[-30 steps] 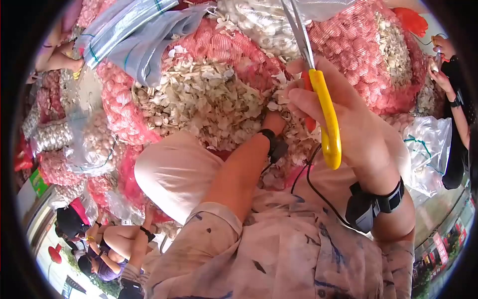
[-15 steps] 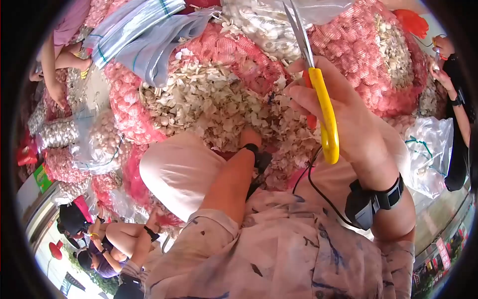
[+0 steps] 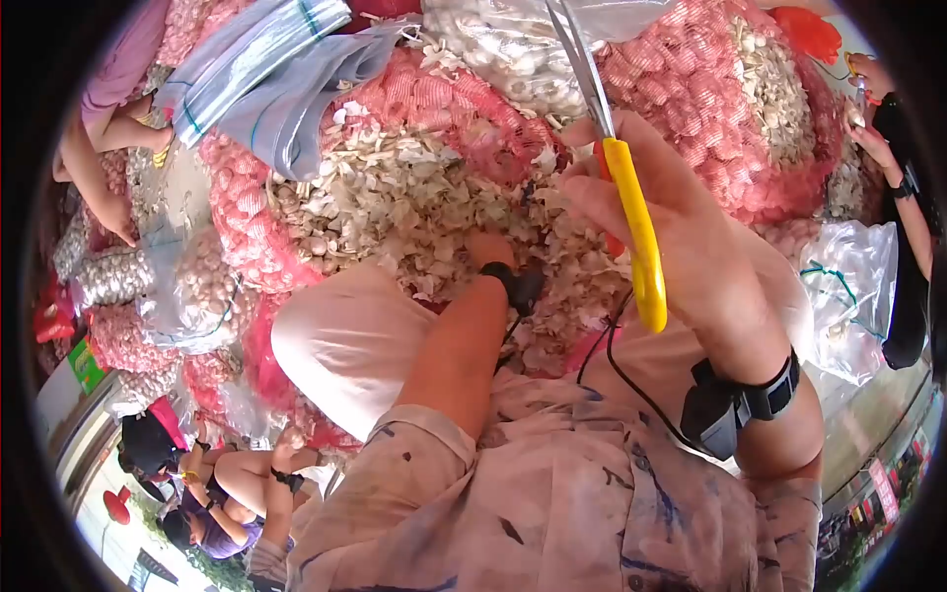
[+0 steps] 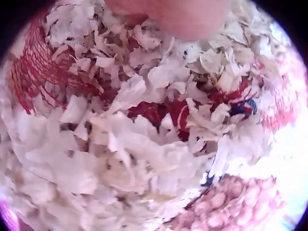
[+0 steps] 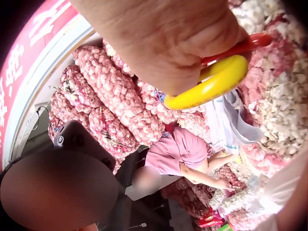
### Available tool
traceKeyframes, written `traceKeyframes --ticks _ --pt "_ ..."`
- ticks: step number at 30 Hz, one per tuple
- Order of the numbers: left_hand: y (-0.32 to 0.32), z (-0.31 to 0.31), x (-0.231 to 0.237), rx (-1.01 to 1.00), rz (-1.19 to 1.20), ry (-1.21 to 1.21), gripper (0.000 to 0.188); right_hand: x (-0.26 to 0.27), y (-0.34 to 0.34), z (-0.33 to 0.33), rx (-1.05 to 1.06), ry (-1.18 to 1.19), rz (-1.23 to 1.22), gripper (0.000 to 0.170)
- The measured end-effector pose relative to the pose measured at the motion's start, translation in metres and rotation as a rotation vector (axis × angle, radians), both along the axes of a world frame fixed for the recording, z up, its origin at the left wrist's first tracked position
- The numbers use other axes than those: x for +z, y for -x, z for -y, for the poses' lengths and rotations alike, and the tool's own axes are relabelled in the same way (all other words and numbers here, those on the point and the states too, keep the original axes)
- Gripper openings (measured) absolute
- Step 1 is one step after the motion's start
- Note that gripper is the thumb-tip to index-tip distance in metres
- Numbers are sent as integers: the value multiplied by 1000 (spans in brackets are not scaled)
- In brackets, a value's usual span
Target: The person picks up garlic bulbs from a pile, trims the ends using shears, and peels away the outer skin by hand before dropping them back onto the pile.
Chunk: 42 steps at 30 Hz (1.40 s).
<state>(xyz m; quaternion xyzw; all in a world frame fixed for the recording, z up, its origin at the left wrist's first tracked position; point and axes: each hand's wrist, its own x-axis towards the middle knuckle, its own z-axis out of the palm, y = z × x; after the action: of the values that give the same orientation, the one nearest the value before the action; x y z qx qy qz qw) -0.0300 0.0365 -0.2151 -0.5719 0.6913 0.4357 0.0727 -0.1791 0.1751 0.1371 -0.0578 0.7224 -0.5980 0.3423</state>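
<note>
My left hand [image 3: 490, 249] reaches into loose, pale garlic skins [image 3: 395, 187] spilling from a pink mesh sack [image 3: 242, 202]; its fingers are mostly hidden. In the left wrist view, a blurred part of this hand [image 4: 175, 17] is above skins [image 4: 139, 154] and red netting [image 4: 38, 72]. My right hand [image 3: 681, 222] is raised to the right of the pile, gripping scissors [image 3: 641, 237] with yellow and red handles, blades pointing up and slightly parted. Seen from the right wrist, that hand [image 5: 163, 38] is curled around the handles [image 5: 211, 86].
Clear plastic bags [image 3: 261, 69] lie at the upper left. Another full mesh sack [image 3: 681, 109] stands upper right, and a clear bag [image 3: 848, 296] lies right. Other people sit at both sides. A black cable [image 3: 631, 380] crosses my lap. Stacked sacks [image 5: 115, 91] show in the right wrist view.
My left hand has moved left across the skins, away from beneath the scissors. The right hand keeps its grip, with the scissors shifted slightly left. A person at the upper left has moved an arm down.
</note>
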Motion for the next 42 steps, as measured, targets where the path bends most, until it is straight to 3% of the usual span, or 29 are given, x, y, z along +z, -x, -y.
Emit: traceKeyframes --ticks 1,3,7,9,10,12,13,15,16,17,19,20,22,23,25,26,28,29,31,37,39,42 --pt "-4 1 -18 -3 1 -4 29 1 1 0 -2 -4 -14 31" --pt "-13 8 -58 -462 69 65 34 2 1 0 -5 -11 -25 31" --pt "-12 26 -106 -527 -51 -200 39 1 2 0 -13 38 93 32" --pt "-6 27 -114 -1371 10 251 38 1 2 0 -2 45 91 35" --pt "-3 24 -101 -1373 11 253 38 4 4 0 13 -14 60 34" --pt "5 15 -65 -279 23 -306 40 7 5 1 33 -65 22 34" --pt "10 13 -39 -279 16 -296 40 5 5 2 25 -41 50 34" --pt "12 8 23 -59 -50 -486 50 -4 5 3 20 -8 71 34" --pt "10 9 49 -90 -111 -442 53 -12 5 3 31 32 8 35" --pt "0 14 43 -85 -122 -427 53 -14 4 4 45 76 -55 36" --pt "-17 27 31 -96 -328 -639 48 -9 1 8 31 142 0 34" --pt "-18 34 36 -161 -308 -664 47 -13 0 7 13 120 -117 33" --pt "-14 37 75 -97 -341 -829 48 -35 1 11 -29 122 -308 35" --pt "-13 36 84 -125 -412 -834 49 -39 2 13 -18 24 -366 36" --pt "-8 33 96 -159 -555 -900 48 -59 3 17 -11 64 -511 36" --pt "-7 31 99 -167 -626 -974 47 -63 3 18 6 107 -531 36" --pt "-3 20 135 -102 -745 -996 40 -64 -4 17 148 -123 -421 37" --pt "-2 14 156 -40 -839 -1060 34 -57 -15 21 160 -108 -438 37" --pt "-6 11 190 -12 -883 -1042 29 -41 -38 22 223 -284 -578 38" --pt "-21 16 241 -22 -958 -958 22 -42 -75 25 316 -190 -634 41" --pt "-25 14 249 45 -1044 -1010 21 -35 -83 27 233 -18 -220 40" --pt "-28 10 255 120 -986 -881 23 -59 -86 32 197 116 -145 37"
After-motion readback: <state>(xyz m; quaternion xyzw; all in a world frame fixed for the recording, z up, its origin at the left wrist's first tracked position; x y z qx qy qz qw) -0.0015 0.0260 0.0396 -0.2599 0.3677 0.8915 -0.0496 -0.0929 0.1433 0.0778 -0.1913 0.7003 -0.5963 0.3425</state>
